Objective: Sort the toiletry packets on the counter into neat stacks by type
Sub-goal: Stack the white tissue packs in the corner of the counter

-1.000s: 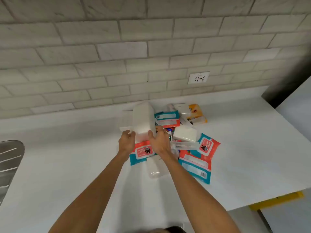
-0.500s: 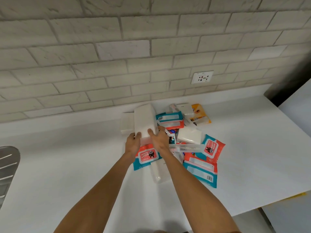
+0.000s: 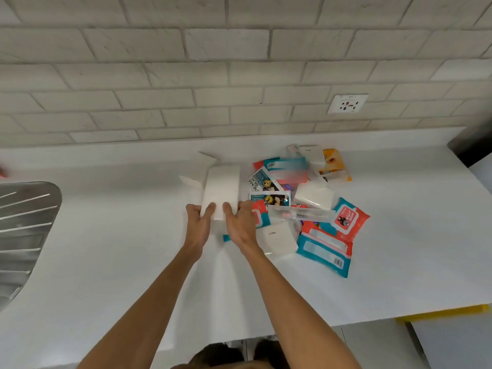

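Fingers of the left hand [image 3: 198, 227] and right hand [image 3: 241, 227] clasp the near end of a long white tissue pack [image 3: 222, 191], thumbs pressed on top. It lies on the white counter [image 3: 119, 249] at the left edge of the jumbled pile, touching a red-and-teal wipes packet [image 3: 347, 218] group and beside soap sachets [image 3: 269, 199]

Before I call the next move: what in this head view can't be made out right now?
- Pack under the right hand: mostly hidden by the hand and the white packet in both hands' grip.
- Label of the teal-and-red pack: blurred.
- Transparent tube: print too small.
- Sink drainboard: cut off by the left edge.
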Tool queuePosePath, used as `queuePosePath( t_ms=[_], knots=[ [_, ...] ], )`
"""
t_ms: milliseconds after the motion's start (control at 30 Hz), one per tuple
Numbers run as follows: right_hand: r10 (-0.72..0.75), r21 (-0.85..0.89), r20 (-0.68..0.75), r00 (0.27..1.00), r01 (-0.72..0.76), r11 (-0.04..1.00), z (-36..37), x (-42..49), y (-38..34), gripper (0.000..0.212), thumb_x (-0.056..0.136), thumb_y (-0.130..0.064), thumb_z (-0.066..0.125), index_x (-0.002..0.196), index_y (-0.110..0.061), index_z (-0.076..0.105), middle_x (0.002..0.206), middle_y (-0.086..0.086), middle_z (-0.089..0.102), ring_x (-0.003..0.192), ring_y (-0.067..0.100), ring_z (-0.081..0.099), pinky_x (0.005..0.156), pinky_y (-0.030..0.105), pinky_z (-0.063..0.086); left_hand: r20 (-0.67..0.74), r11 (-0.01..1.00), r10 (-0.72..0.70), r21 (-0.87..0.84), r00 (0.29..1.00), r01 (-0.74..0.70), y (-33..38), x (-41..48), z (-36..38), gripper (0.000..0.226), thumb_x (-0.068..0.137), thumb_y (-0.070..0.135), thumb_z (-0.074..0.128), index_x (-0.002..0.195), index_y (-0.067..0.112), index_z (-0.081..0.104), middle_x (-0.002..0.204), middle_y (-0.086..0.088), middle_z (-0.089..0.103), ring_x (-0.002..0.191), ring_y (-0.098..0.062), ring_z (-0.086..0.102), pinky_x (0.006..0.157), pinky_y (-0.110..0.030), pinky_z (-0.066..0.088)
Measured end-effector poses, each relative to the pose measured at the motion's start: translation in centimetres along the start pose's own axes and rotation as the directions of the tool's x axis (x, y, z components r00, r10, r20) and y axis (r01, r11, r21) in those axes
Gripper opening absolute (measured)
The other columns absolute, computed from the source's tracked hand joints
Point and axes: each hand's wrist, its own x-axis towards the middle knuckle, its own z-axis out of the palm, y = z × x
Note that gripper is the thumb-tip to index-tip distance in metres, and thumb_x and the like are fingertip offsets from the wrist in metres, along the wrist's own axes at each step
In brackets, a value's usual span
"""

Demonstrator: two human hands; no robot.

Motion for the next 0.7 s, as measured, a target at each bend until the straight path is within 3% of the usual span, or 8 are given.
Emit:
queuePosePath(
  t_ms=[100,233,333,433,700],
  knots=[
    [-0.018,0.013,0.044,0.999,0.018,1.000,0.8,-2.3,1.2,0.043,0.095,-0.053,0.062,0.117,-0.020,0.047,0.113,0.001,0.065,0.102,0.021,0.064,0.090,0.037,0.055,-0.021,0.999,0.023,-0.028,1.000,-0.024,-1.7,-2.2,-2.0,0.041,0.091,0.052,0.065,0.108,0.027,0.038,0.120,-0.009,0.055,0.107,-0.027,0.063,0.090,-0.046,0.058],
    [-0.034,0.034,0.106,0.994,0.031,0.999,0.5,-6.2,2.5,0.031,0.097,-0.032,0.068,0.115,-0.023,0.044,0.116,-0.002,0.069,0.099,0.014,0.066,0.071,0.012,0.048,-0.023,0.993,0.117,-0.013,0.993,-0.117,-4.1,-5.8,-3.4,0.055,0.094,0.043,0.068,0.139,0.035,0.038,0.137,0.006,0.052,0.117,-0.015,0.059,0.089,-0.030,0.055],
    [-0.080,0.024,0.159,0.984,0.077,0.997,-0.2,-8.8,4.0,0.044,0.097,-0.033,0.065,0.134,-0.026,0.042,0.128,-0.006,0.065,0.110,0.015,0.065,0.088,0.024,0.057,-0.043,0.990,0.139,0.027,0.989,-0.138,-6.0,-8.5,-3.7,0.058,0.094,0.049,0.066,0.147,0.039,0.043,0.139,0.015,0.055,0.119,-0.012,0.059,0.094,-0.031,0.052],
    [-0.130,0.008,0.190,0.973,0.131,0.991,-1.2,-11.3,5.5,0.050,0.100,-0.032,0.060,0.145,-0.028,0.041,0.140,-0.008,0.060,0.121,0.013,0.060,0.103,0.035,0.055,-0.071,0.988,0.148,0.050,0.986,-0.145,-7.5,-11.3,-3.4,0.056,0.094,0.054,0.063,0.145,0.038,0.047,0.137,0.015,0.058,0.120,-0.011,0.060,0.099,-0.036,0.054],
    [-0.195,-0.032,0.207,0.959,0.206,0.978,-5.7,-17.4,9.9,0.062,0.098,-0.055,0.061,0.149,-0.024,0.044,0.140,-0.005,0.062,0.121,0.012,0.060,0.098,0.024,0.049,-0.098,0.988,0.151,0.046,0.984,-0.147,-10.2,-21.2,-1.1,0.056,0.096,0.048,0.064,0.146,0.029,0.045,0.134,0.013,0.059,0.120,-0.006,0.058,0.099,-0.030,0.051]
  ],
)
